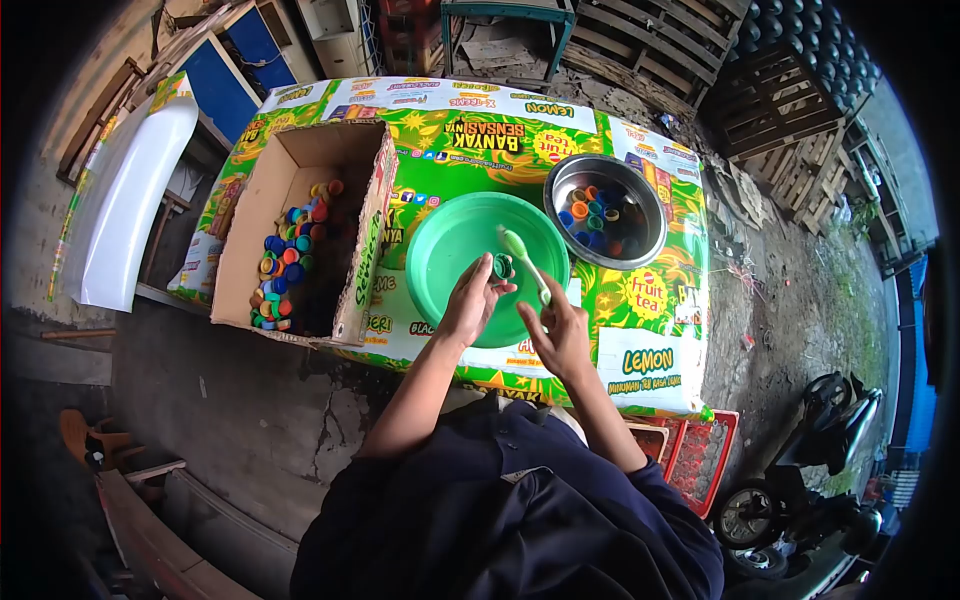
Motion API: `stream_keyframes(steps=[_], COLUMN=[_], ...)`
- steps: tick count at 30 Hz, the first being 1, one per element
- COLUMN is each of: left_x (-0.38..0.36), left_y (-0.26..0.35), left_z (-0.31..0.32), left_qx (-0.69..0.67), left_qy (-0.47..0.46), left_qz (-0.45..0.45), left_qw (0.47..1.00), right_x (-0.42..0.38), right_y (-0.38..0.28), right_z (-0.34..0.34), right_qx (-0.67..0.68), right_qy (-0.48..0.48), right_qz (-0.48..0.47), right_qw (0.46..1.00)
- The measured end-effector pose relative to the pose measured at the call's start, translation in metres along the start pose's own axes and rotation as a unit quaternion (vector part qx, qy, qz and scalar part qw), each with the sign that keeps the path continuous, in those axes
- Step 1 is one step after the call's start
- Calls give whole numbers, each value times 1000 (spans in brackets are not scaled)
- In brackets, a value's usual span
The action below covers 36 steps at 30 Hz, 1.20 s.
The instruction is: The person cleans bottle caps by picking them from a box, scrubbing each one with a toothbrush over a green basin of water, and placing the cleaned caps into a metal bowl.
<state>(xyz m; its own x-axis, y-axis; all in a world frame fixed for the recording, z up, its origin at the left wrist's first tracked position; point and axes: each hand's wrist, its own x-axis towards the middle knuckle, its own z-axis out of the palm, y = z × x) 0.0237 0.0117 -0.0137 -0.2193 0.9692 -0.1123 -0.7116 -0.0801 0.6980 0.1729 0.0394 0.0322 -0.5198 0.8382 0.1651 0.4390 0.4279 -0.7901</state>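
Observation:
My left hand (pixel 473 300) holds a dark green bottle cap (pixel 502 266) between its fingers, above the green basin (pixel 422 250). In my right hand (pixel 560 335) is a brush with a pale green and white handle (pixel 531 268). Its head end points up and left, close to the cap but apart from it. Both hands are over the basin's near side. To the right stands a metal bowl (pixel 655 237) with bottle caps (pixel 590 212) of several colours inside. On the left, a cardboard box (pixel 262 185) holds many more coloured caps (pixel 292 255).
A table with a green and white printed cover (pixel 640 345) carries the box, basin and bowl. A red crate (pixel 708 450) stands by its near right corner. Wooden pallets (pixel 650 45) lean at the back. A motorcycle (pixel 790 510) is parked at lower right.

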Motion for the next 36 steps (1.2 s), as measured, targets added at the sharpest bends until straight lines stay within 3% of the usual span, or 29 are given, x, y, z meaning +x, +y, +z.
stream_keyframes(steps=[1, 6, 7, 10, 12, 13, 15, 16, 17, 19, 21, 24, 28, 31, 32, 36], left_x=[1, -7, -9, -24, -40, -48, -62, -68, -75, -79, -78, -56, -23, -17, -15, -10], left_y=[-2, -14, -15, 17, 57, 78, 120, 136, 152, 173, 195, 204, 197, 188, 189, 182], left_z=[-2, -20, -17, -9, -15, -22, -46, -61, -76, -123, -166, -229, -219, -224, -225, -238], left_qx=[-12, -9, -23, 174, 244, 280, 359, 397, 432, 587, 666, 755, 832, 894, 893, 926], left_qy=[-14, -19, -37, -21, -62, -84, -59, 12, 82, 232, 289, 230, 162, 170, 169, 126], left_qz=[-6, -79, -56, -65, -24, -4, 13, 22, 30, 119, 127, 84, 11, -23, -65, -37], left_qw=[1000, 997, 997, 982, 967, 956, 931, 917, 898, 767, 676, 608, 530, 414, 413, 353], right_x=[3, 11, 13, 29, 49, 62, 81, 84, 84, 77, 67, 54, 45, 41, 40, 37], right_y=[-1, 9, 12, 28, 37, 48, 64, 60, 55, 54, 47, 42, 32, 26, 27, 34], right_z=[7, 34, 34, 17, -7, -18, -40, -45, -49, -44, -34, -15, 2, 6, 8, 16], right_qx=[-1, -5, -6, -59, -115, -128, -220, -232, -244, -207, -190, -186, -160, -154, -151, -134], right_qy=[17, 38, 36, 42, 111, 167, 191, 196, 201, 175, 147, 83, 57, 45, 44, 38], right_qz=[-39, -60, -68, -17, -21, -65, -59, -42, -24, -32, -35, -22, -14, -13, -15, -12], right_qw=[999, 997, 997, 997, 987, 975, 955, 952, 948, 962, 970, 979, 985, 987, 987, 990])
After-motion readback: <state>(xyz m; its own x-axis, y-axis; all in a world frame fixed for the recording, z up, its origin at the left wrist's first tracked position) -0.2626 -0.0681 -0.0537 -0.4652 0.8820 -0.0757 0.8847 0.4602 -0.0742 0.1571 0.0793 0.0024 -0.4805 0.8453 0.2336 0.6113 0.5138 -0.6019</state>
